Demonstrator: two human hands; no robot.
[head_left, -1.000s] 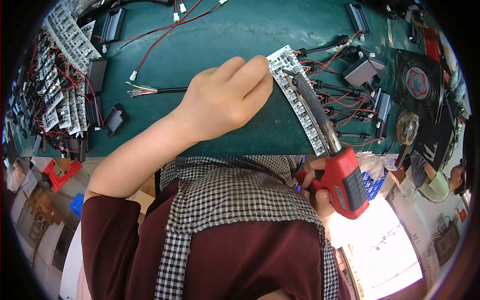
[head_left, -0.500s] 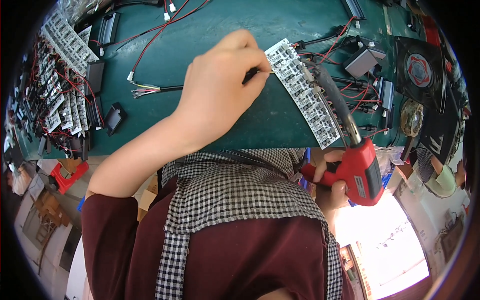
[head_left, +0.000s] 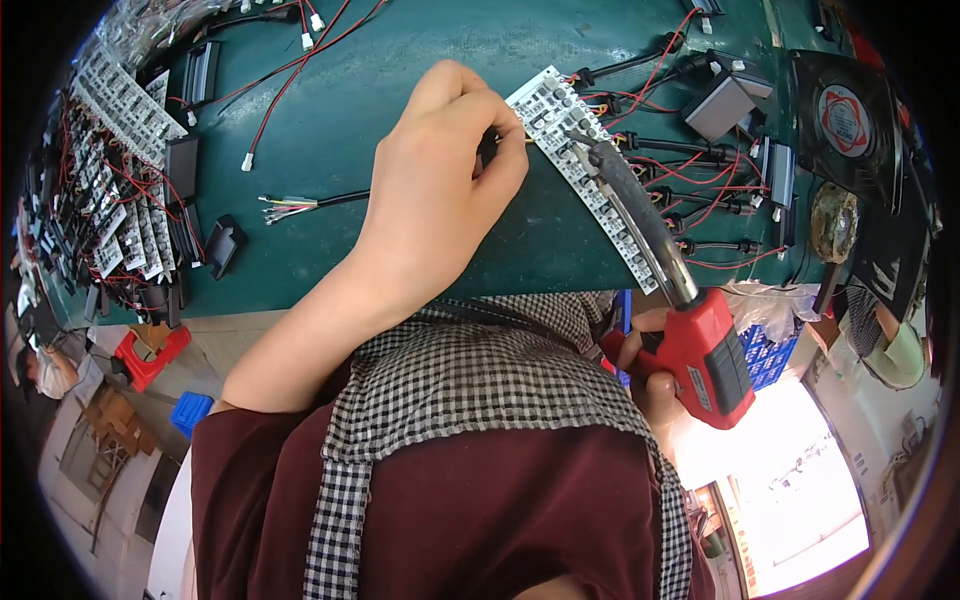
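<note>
My left hand [head_left: 430, 180] is pinched on a black cable [head_left: 345, 197], close to one end, at the near-left edge of a long white circuit board panel [head_left: 560, 120]. A thin yellowish wire reaches from the fingertips toward the board. Stripped coloured wires fan out at the cable's other end, left of the wrist. My right hand [head_left: 657, 390] is closed round the grip of a red-and-black soldering gun [head_left: 705, 365], below the table's front edge. The gun's long barrel slants up across the panel, its tip over the upper part of the components. Whether the tip touches is hard to tell.
Along the panel's right side run several black cables with red wires [head_left: 690, 150], next to grey housings [head_left: 722, 108]. A black fan [head_left: 845, 120] stands at the far right. Piled boards and wires [head_left: 130, 200] cover the left end. Loose red wires [head_left: 290, 75] lie at the back.
The soldering gun has swung up and left, its tip now over the panel's upper part. My left hand has shifted slightly; the whole view has shifted a little too.
</note>
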